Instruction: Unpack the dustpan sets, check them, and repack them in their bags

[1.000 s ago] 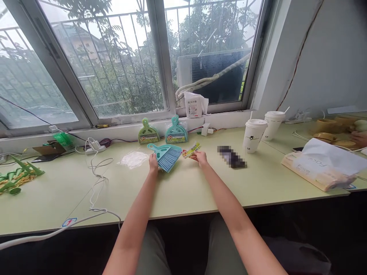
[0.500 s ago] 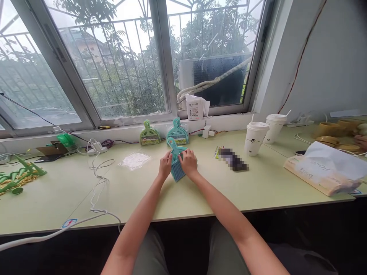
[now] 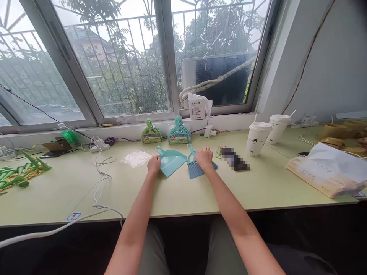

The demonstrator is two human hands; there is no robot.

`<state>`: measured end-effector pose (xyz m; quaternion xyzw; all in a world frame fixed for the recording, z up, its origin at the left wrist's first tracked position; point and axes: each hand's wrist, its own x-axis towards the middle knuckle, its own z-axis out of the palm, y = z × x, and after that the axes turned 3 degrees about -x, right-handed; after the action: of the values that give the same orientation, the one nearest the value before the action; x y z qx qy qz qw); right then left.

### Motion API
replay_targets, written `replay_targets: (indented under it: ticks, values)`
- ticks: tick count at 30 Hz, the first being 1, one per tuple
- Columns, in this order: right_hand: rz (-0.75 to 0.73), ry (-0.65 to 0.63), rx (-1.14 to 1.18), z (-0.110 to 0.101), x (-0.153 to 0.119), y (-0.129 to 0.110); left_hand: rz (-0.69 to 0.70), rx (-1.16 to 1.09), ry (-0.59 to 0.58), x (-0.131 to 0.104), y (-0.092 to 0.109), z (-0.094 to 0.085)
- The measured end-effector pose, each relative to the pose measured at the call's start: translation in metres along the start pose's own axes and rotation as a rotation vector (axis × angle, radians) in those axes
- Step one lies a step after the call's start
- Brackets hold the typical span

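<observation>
Side by side at the middle of the desk are a teal dustpan [image 3: 172,162] and a small hand brush [image 3: 195,169] with blue bristles. My left hand [image 3: 154,164] grips the dustpan at its left edge, with the pan's handle loop pointing away from me. On the right, my right hand [image 3: 204,157] is closed on the brush's upper right part, and its bristles face toward me. A narrow gap separates the two. Behind them, a green dustpan set [image 3: 151,131] and a teal dustpan set [image 3: 179,130] lean upright against the sill wall.
Crumpled clear plastic [image 3: 136,158] lies left of the dustpan. White cables [image 3: 100,175] cross the desk farther left. To the right are a blurred dark item [image 3: 235,158], paper cups [image 3: 257,139] and a tissue pack [image 3: 323,172]. Another person's hand shows at the far right edge.
The brush and dustpan, held together before, are now apart. My left hand has moved left with the dustpan, and my right hand has moved right with the brush.
</observation>
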<state>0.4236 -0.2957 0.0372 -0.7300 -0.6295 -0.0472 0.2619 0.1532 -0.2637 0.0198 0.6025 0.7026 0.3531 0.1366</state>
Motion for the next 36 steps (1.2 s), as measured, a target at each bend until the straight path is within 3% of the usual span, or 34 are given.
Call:
replay_targets:
  ticks: [3, 7, 15, 20, 23, 26, 29, 33, 34, 36]
  values:
    - [0.019, -0.011, -0.143, 0.013, 0.000, 0.018, 0.001, 0.060, -0.009, -0.005, 0.004, 0.001]
    - [0.026, -0.024, -0.211, 0.019, 0.002, 0.021, -0.032, 0.096, 0.043, -0.008, 0.007, 0.003]
    - [0.031, -0.276, -0.195, 0.002, 0.008, 0.019, -0.028, 0.120, 0.006, -0.005, 0.002, 0.007]
    - [-0.009, -0.280, -0.243, -0.003, 0.007, 0.018, -0.042, 0.118, 0.017, -0.001, 0.001, 0.008]
    - [0.047, -0.297, -0.227, -0.002, 0.009, 0.025, -0.010, 0.124, -0.001, -0.002, 0.004, 0.007]
    - [0.140, -0.241, -0.129, -0.001, 0.012, 0.034, 0.053, 0.095, -0.066, -0.009, 0.012, 0.008]
    - [0.066, -0.238, 0.029, 0.000, 0.010, 0.029, 0.169, 0.002, -0.190, -0.023, 0.027, 0.013]
    - [-0.166, -0.328, 0.083, 0.005, 0.002, 0.004, 0.443, -0.233, -0.635, -0.040, 0.046, 0.018]
    - [-0.200, -0.337, 0.090, 0.006, 0.000, -0.002, 0.499, -0.244, -0.676, -0.042, 0.048, 0.018]
    - [-0.241, -0.348, 0.120, 0.008, -0.003, -0.009, 0.573, -0.171, -0.549, -0.042, 0.049, 0.015]
